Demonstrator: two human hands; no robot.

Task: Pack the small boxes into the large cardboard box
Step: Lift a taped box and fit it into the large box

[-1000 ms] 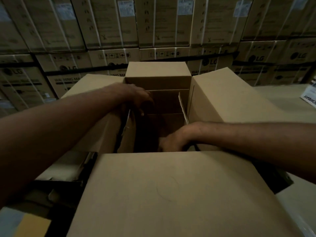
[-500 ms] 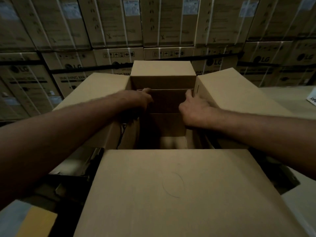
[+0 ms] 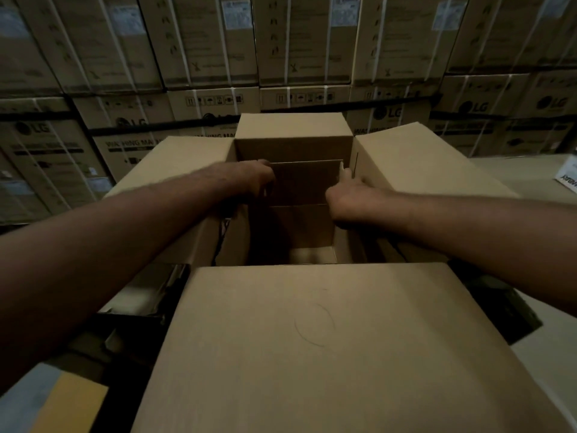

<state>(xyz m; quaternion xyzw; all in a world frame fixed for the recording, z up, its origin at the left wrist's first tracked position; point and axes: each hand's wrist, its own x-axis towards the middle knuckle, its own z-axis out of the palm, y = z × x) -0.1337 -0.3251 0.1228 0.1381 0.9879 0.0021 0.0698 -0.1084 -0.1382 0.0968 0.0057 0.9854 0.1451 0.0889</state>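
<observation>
Left hand (image 3: 249, 179) curls fingers round the small box (image 3: 304, 182) at nine o'clock; right hand (image 3: 346, 198) clamps its three o'clock edge, inside the large cardboard box (image 3: 312, 339).

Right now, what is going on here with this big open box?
A person is packing a large cardboard box whose flaps stand open. Both hands reach into it: the left hand grips the left edge of a small box, and the right hand holds its right edge, near the far wall. Stacked cartons fill the background.
</observation>
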